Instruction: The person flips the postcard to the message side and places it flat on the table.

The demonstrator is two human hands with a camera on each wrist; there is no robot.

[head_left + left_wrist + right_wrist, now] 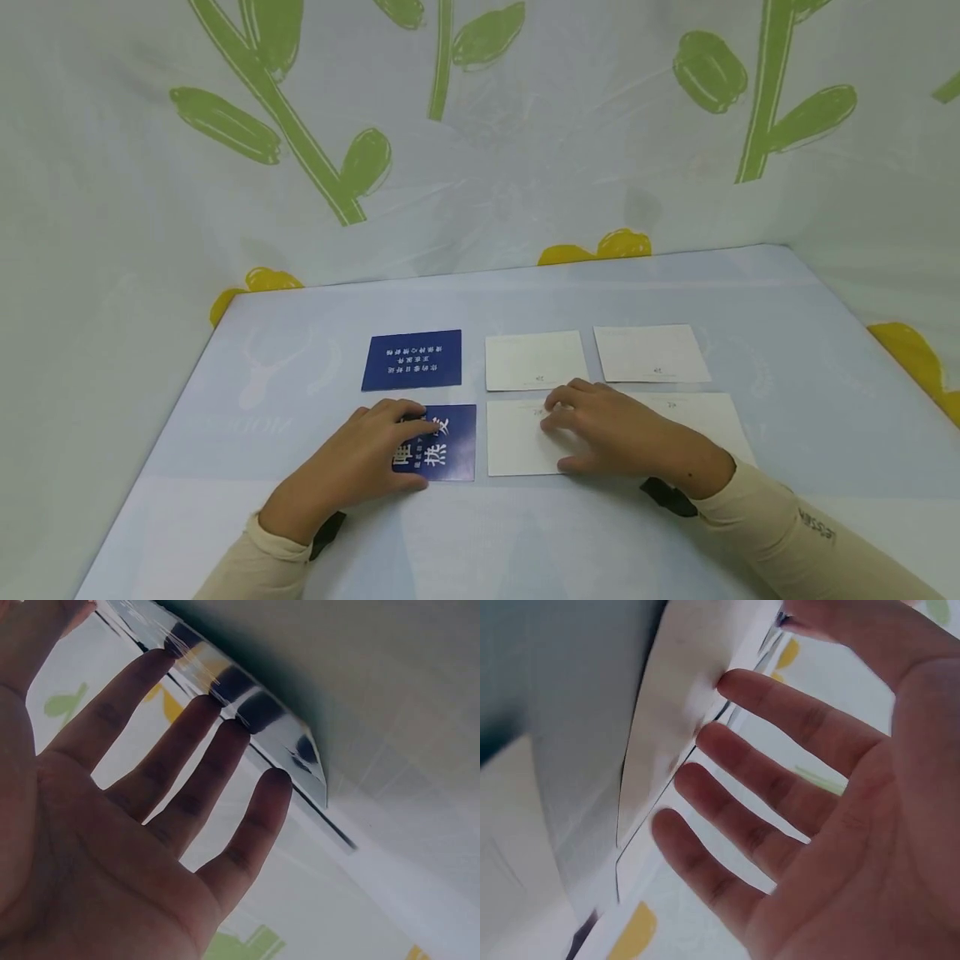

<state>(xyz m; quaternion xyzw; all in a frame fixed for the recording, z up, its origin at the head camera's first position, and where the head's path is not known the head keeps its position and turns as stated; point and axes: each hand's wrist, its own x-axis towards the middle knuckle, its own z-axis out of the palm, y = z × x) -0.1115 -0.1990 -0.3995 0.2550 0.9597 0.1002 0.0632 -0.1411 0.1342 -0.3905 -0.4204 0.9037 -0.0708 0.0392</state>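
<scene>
My left hand [367, 454] lies over a blue card with large white characters [455, 446]. In the left wrist view, the fingers [217, 761] are long and spread, with tips at the glossy card [289, 742]. My right hand [611, 429] rests over a white card [513, 442] in the near row, the middle one. Its fingers [769, 787] are fairly straight in the right wrist view, and their tips meet the pale card [675, 697]. Part of each near card is hidden beneath the hands. Another white card [712, 417] lies partly behind the right wrist.
Behind these lies a far row: a blue card with small white writing [412, 360], a white card [534, 358] and another white card [651, 354]. All lie flat on a pale blue table [480, 533]. A white curtain with green leaves [570, 150] hangs behind.
</scene>
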